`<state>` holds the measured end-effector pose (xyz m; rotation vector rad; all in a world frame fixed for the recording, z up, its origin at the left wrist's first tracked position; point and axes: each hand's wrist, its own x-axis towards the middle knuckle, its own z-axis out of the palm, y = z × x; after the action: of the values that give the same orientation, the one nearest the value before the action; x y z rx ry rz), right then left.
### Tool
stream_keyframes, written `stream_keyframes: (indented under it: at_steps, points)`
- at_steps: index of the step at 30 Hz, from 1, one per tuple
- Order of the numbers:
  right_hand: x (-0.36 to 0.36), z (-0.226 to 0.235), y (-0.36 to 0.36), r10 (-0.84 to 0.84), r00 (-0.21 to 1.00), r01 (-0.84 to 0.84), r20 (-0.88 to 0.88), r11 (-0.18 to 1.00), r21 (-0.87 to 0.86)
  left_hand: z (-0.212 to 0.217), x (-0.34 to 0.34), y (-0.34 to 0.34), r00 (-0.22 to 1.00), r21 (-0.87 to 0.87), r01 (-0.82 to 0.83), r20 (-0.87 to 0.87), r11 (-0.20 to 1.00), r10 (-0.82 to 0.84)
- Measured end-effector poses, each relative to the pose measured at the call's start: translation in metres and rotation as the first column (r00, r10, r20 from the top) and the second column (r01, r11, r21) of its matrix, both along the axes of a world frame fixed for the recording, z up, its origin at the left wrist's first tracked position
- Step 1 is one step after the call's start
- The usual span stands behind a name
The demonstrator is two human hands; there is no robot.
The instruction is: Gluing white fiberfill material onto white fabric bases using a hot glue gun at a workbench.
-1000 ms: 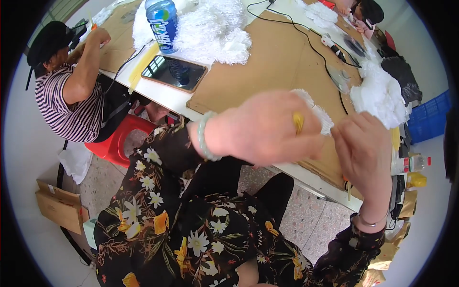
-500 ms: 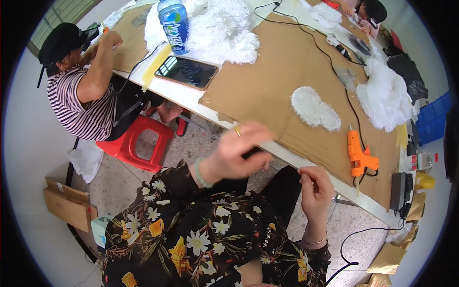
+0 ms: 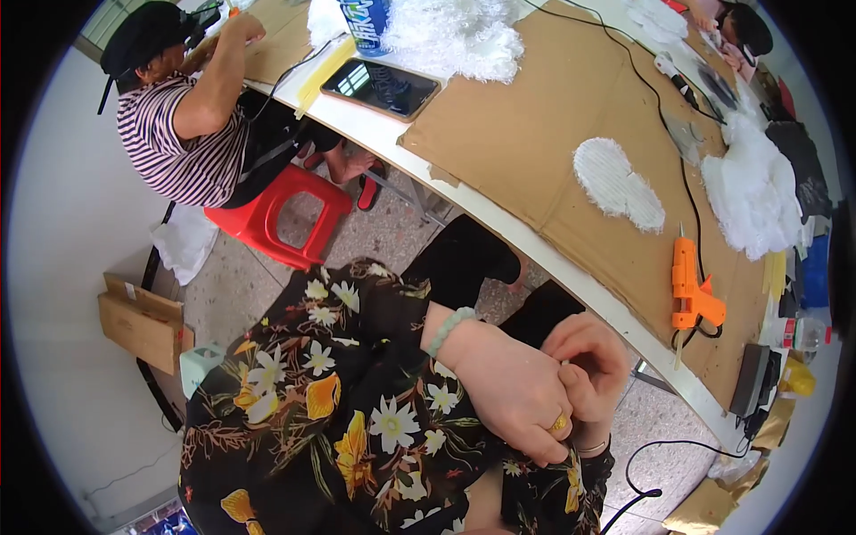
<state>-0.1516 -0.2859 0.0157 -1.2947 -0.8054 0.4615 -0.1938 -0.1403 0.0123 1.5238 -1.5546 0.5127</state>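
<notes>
Over my lap, just off the table's near edge, my two hands meet. My left hand [image 3: 519, 390], with a pale green bead bracelet and a gold ring, has its back up and its fingers curled; its thumb side touches the right fingertips. My right hand [image 3: 596, 364] is bent into a pinch with thumb and fingers together. Whatever they hold, if anything, is too small or hidden to make out. Nearest on the table are an orange glue gun [image 3: 691, 290], nose pointing away from me, and a fuzzy white rounded pad [image 3: 617, 185] lying flat.
Brown cardboard [image 3: 535, 116] covers the tabletop. A phone [image 3: 382, 87], a blue-labelled bottle [image 3: 366, 27] and white fluffy material [image 3: 459, 40] lie farther off. A black cable crosses the right side. Another person [image 3: 178, 134] sits at left on a red stool [image 3: 290, 214].
My left hand has come down and right from above the lap to meet my right hand. The view has shifted, so the table sits slightly higher and further right.
</notes>
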Motion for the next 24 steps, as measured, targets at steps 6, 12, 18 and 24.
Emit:
stream_keyframes:
  at_steps: [6, 12, 18, 24]
  points:
    - [0.012, 0.015, 0.003, -0.039, 0.974, 0.001, 0.223, 0.985, 0.171, 0.019, 0.010, -0.013, 0.996, 0.137, 0.015, 0.090, 0.990, -0.027]
    - [0.028, 0.031, -0.009, 0.041, 0.860, -0.165, 0.508, 0.966, 0.201, 0.008, 0.019, -0.026, 0.964, 0.149, 0.182, -0.224, 0.972, -0.146]
    - [0.035, 0.025, 0.014, -0.047, 0.928, 0.005, 0.370, 0.994, 0.113, 0.001, 0.024, -0.021, 0.997, 0.065, -0.002, 0.076, 0.998, -0.003]
    - [0.043, 0.027, 0.001, 0.053, 0.914, -0.103, 0.402, 0.989, 0.104, 0.011, 0.033, -0.023, 0.967, -0.002, 0.202, -0.160, 0.979, -0.200]
